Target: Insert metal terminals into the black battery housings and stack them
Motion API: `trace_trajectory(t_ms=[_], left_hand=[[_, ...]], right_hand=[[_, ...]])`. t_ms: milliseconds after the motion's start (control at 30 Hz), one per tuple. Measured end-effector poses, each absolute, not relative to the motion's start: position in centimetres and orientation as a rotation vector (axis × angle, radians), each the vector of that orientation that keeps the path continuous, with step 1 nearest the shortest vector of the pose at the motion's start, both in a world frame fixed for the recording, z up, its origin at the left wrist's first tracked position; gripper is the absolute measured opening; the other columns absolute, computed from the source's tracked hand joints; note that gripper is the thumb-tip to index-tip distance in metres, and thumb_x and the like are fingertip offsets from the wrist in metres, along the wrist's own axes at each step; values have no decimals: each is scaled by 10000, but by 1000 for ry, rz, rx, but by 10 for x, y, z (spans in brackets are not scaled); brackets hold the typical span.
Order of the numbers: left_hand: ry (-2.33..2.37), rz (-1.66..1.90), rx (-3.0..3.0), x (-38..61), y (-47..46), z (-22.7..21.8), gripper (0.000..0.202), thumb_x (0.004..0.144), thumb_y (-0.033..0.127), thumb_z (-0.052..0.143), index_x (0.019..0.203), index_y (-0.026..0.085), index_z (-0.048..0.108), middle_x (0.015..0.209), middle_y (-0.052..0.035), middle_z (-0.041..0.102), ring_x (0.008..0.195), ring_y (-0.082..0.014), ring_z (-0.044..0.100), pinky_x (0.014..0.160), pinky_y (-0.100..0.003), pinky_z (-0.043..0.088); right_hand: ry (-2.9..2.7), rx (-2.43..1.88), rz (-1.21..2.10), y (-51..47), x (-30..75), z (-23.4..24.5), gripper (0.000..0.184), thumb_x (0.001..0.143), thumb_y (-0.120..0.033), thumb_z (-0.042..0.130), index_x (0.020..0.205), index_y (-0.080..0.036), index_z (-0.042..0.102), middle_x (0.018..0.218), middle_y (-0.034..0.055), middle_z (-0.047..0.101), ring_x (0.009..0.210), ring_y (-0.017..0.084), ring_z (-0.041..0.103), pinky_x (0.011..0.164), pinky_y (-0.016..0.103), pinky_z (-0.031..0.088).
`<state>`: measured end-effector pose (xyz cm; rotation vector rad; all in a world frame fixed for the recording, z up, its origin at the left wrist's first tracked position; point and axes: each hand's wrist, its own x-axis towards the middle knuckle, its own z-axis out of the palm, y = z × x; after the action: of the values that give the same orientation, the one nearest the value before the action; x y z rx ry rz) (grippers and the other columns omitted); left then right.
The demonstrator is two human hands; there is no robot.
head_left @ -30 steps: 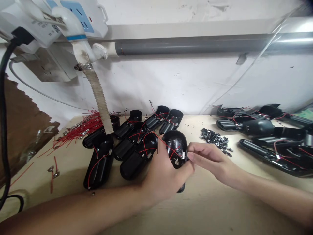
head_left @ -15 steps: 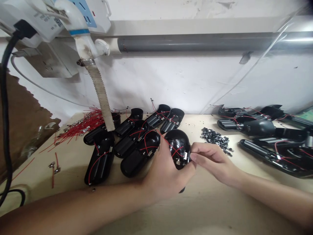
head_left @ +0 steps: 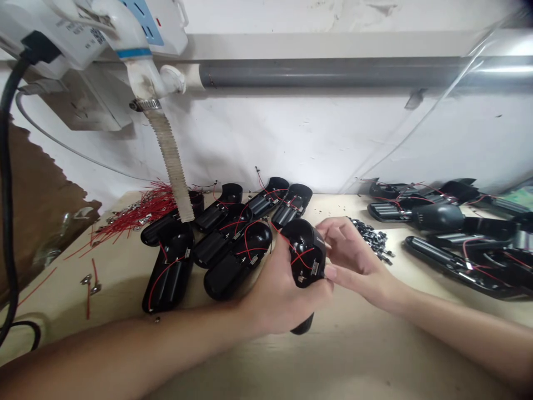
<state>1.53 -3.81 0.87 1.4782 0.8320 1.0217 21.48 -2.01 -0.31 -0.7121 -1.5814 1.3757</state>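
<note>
My left hand point(head_left: 287, 297) is wrapped round a black plastic housing point(head_left: 307, 236), its hollow rounded end uppermost and its lower end showing below my palm. Inside that end, red wires cross beside a small white connector and a metal contact. At the housing's right edge is my right hand point(head_left: 353, 264), thumb against the side and curled fingers behind the rim. Whether these fingers also pinch a small part cannot be seen. Just left of my left hand lies a similar housing point(head_left: 233, 266) with red wires.
More wired black housings point(head_left: 170, 272) lie to the left, others point(head_left: 453, 261) to the right. A heap of red wires point(head_left: 145, 214) sits back left, under a ribbed hose point(head_left: 170, 161). Small black parts point(head_left: 372, 239) are piled behind my right hand. A grey pipe point(head_left: 333, 73) runs along the wall.
My right hand's fingers have gone from a tight pinch at the housing's edge to a wider curl behind its rim. The housing has turned slightly, showing more of its outer right side.
</note>
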Motion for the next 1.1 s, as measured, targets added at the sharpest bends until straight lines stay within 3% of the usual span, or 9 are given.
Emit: trace_trajectory(t_ms=[100,200,333,500,633,767,967,1100], left_hand=[[670,970,1463,14,-36,14,534,811,194,750,1248,252,448,1005,-7,611,931,-211,662,860,-407,582],[678,966,1435,15,-36,15,572,799,180,772,1261,251,444,1049,-17,634,965,-221,686,865,-411,590],[632,964,1399,16,-35,14,629,782,156,780,1305,248,443,1211,-59,659,1049,-241,707,879,-409,602],[668,944,1404,15,-32,15,651,796,132,775,1351,241,454,1199,-58,664,1085,-244,692,935,-436,592],[662,972,1413,15,-31,18,644,823,139,786,1363,230,447,1211,-54,664,1150,-243,684,1032,-462,573],[683,982,1436,16,-32,17,595,836,161,805,1328,225,477,1222,-56,681,1151,-253,694,1027,-469,574],[862,954,1503,13,-32,12,574,854,189,788,1343,231,490,1249,-68,682,1197,-290,668,1043,-512,556],[870,972,1541,12,-30,12,644,833,150,749,1401,235,458,1321,-81,668,1280,-315,635,1118,-552,514]], right_hand=[[-1738,-670,1219,-22,215,-3,652,1026,-371,767,1610,-432,484,1498,81,552,1424,283,508,1176,465,495],[-1787,-644,1287,-21,216,-3,636,1071,-391,696,1659,-445,461,1690,69,436,1562,329,415,1285,555,393],[-1701,-637,1479,-21,217,-1,682,1031,-390,758,1645,-444,464,1611,84,543,1466,334,545,1194,557,494],[-1610,-602,1601,-21,214,4,651,1026,-348,769,1602,-458,489,1427,63,663,1238,260,679,1014,435,595],[-1569,-609,1637,-20,213,3,650,1027,-342,766,1608,-438,492,1401,77,672,1138,246,700,958,417,619],[-1523,-609,1667,-17,214,-3,685,1002,-350,789,1617,-433,502,1360,81,691,1106,258,700,963,444,631],[-1416,-576,1816,-9,215,-6,728,957,-287,838,1597,-422,521,1306,61,723,1015,205,712,820,338,632],[-1417,-539,1833,-8,214,-6,715,977,-265,821,1601,-424,509,1295,47,732,1053,191,715,860,324,613]])
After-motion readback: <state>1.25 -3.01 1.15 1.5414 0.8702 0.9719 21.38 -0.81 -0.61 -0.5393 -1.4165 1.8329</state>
